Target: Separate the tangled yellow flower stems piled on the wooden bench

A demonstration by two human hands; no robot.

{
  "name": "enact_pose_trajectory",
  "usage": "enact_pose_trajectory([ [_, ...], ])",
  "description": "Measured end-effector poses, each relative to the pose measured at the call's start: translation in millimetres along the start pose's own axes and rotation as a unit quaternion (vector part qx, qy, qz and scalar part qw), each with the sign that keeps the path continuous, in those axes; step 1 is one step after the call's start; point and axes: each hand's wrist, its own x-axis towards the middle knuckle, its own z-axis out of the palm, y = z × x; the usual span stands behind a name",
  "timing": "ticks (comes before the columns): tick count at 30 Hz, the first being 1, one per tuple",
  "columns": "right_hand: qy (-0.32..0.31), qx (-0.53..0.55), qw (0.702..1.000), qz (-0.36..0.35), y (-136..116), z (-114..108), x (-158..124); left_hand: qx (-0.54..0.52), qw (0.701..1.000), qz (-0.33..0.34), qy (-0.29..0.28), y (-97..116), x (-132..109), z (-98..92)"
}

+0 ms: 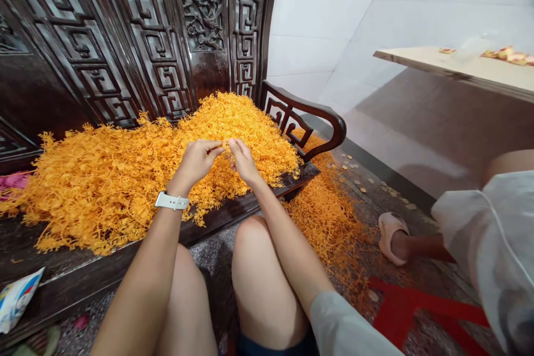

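Pinches of left hand (pixel 198 158) and right hand (pixel 243 160) close on one sprig (pixel 226 147) over the pile (pixel 104 189); gripping near its joint should part it cleanly.

Surroundings: carved dark bench (pixel 125 39), white tiled wall (pixel 325 11).
Pale table (pixel 459 67) far right; another person's slippered foot (pixel 392 233) right; packet (pixel 16 300) near left.

The orange sprigs (pixel 125 178) look like thin matt plastic, heaped on a dark carved wooden desk (pixel 83 275) with a glossy varnish, beside smooth white wall tiles (pixel 317 11) and speckled stone floor (pixel 211 253).
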Motion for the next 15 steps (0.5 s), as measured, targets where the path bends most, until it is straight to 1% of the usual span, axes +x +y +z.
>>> enact_pose_trajectory([
  [4, 0.037, -0.086, 0.991, -0.097, -3, -6, -3, 0.026, 0.999, 0.029, -0.026, 6, 0, 2.4],
  [6, 0.025, -0.127, 0.983, -0.128, -4, -8, -4, 0.031, 0.998, 0.035, -0.035, 8, 0, 2.4],
  [9, -0.008, -0.17, 0.973, -0.154, 0, -6, -2, 0.027, 0.997, 0.044, -0.05, 11, 1, 2.2],
  [12, -0.009, -0.151, 0.975, -0.163, 7, -3, 3, -0.011, 0.998, 0.017, -0.053, 17, 1, 4.0],
  [15, 0.027, -0.111, 0.982, -0.153, 12, 1, 6, -0.066, 0.996, -0.05, -0.017, 22, 0, 7.7],
])
